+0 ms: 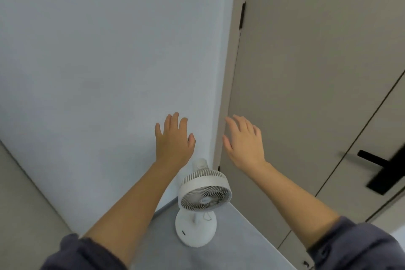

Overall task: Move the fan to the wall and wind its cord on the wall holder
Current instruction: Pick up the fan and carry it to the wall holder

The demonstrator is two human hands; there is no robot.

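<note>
- Head view: fan (203, 195) stands on the grey floor (230, 247), in the corner where the pale wall (98, 61) meets the door frame (228, 94). Round base (192, 230) flat on the floor, just beside the wall.
- Fan looks already placed; judged step in hand = the cord part, or its finish.
- Small white fitting (200, 164) on the wall just above and behind the fan head, possibly the holder; too small to be sure. Thin cord loop (207, 216) shows beside the stem, above the base. Cannot tell whether the cord is wound.
- Left hand (174, 138) above the fan, against the wall side, fingers spread, palm down, grasping nothing.
- Right hand (244, 140) above the fan toward the door (317, 72), fingers spread and slightly blurred, also empty. Both well clear of the fan.
- Doing it well (judgement): find the loose cord end first, keep one hand steadying the fan head so the base doesn't tip, lay turns neatly on the holder with no slack trailing on the floor and no pull on the stem.
- Orientation: fan's long axis upright, base to head. Grille tilted upward and facing away from the wall, roughly toward the camera. Base button mark faces the same side.
- Black door handle (377, 173) well right of the fan, not involved.
</note>
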